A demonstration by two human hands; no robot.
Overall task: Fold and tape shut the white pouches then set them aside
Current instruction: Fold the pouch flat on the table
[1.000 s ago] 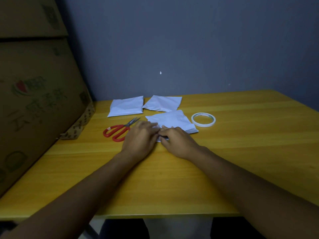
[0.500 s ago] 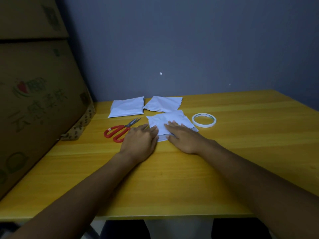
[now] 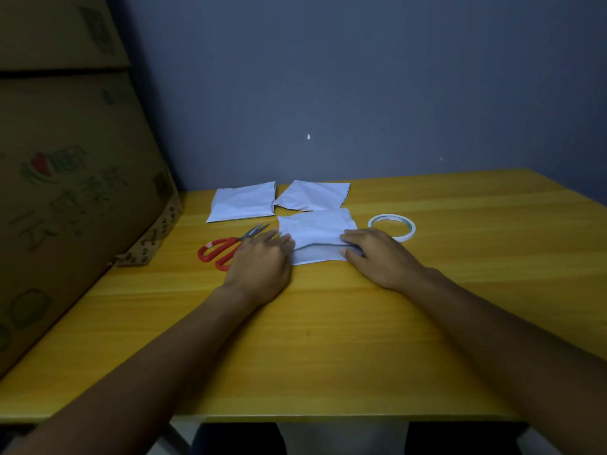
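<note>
The left hand [image 3: 261, 262] covered the left edge of the near white pouch [image 3: 317, 236] and part of the red scissors [image 3: 230, 249] beside it, so the scissors' nearer handle loop was only partly seen. The right hand [image 3: 377, 257] hid the pouch's right edge, and whether its fingertips pinched the fold or merely pressed it could not be told. To the left of the hands, the cardboard boxes [image 3: 65, 159] were cut off by the picture's edge, their dim print unreadable.
</note>
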